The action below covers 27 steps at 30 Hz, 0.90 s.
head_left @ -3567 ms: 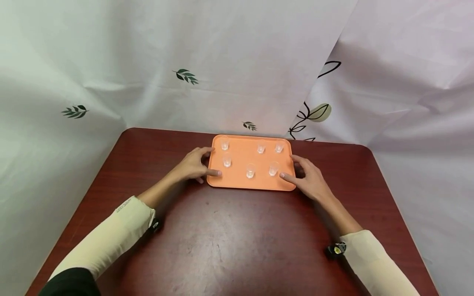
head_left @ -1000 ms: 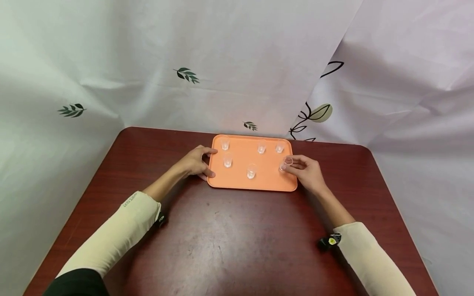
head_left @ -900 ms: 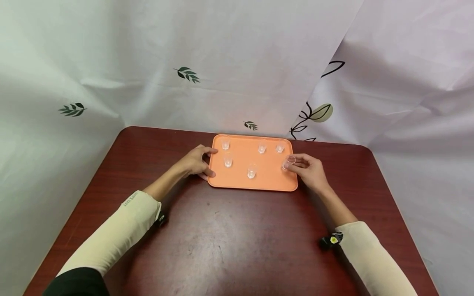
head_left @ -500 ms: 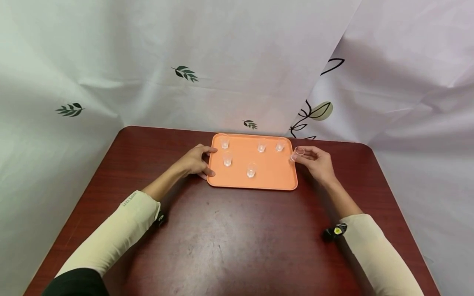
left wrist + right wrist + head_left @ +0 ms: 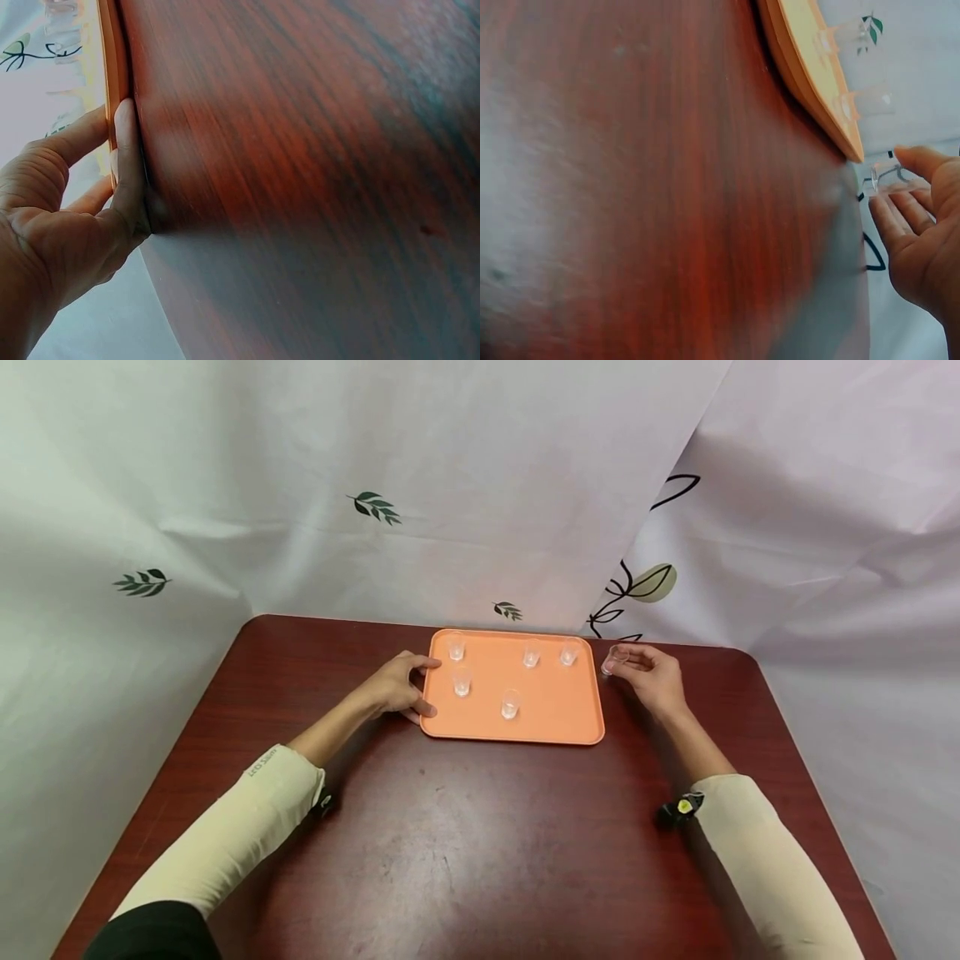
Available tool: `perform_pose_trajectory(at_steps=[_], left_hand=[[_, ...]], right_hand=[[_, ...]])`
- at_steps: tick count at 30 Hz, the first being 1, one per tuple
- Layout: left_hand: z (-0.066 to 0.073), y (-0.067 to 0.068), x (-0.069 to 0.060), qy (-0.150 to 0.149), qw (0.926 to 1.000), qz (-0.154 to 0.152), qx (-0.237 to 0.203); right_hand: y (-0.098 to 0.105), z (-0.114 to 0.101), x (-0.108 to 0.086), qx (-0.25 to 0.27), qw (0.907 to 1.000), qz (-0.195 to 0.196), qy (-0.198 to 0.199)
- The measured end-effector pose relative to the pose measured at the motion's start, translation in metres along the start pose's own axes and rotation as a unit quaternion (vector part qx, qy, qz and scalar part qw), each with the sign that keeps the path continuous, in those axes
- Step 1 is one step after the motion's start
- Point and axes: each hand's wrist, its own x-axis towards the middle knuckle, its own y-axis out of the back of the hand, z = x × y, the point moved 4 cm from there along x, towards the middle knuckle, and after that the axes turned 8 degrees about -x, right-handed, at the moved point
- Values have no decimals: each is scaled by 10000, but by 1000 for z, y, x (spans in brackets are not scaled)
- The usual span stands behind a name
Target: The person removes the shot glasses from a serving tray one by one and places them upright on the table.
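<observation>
R hand [image 5: 651, 681] pinches a small clear cup [image 5: 613, 660] betw. thumb & fingers; it's thin-walled, see-through, round-rimmed, tapering to a narrower base, w/ a slight lean, rim to the R. It's just off the tray's R edge, nr the far corner; can't tell if the base touches the table. L hand [image 5: 396, 687] is clamped on the L short edge of the tray [image 5: 555, 702], thumb & fingers spread along the rim. Tray = smooth matte orange, rectangular, rounded corners, low raised lip. On it, 5 more cups [image 5: 510, 706], same clear type, upright: 3 along the far side, 2 nearer. Table [image 5: 450, 827] = glossy dk red-brown, streaky wood grain, some scuffs, rounded far corners. Behind: creased whitish cloth [image 5: 480, 468] w/ leaf prints. Sleeves [image 5: 225, 835] = soft cream fabric.
</observation>
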Motion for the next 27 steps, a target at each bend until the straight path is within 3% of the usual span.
perform_pose_trajectory(at_steps=[14,27], left_hand=[[2,1,2,45,10000,13,-6],[0,1,1,74,10000,44,-51]], right_hand=[[3,10,26,-4,9984,226,-512],[3,12,32,-288,9974,301,-587]])
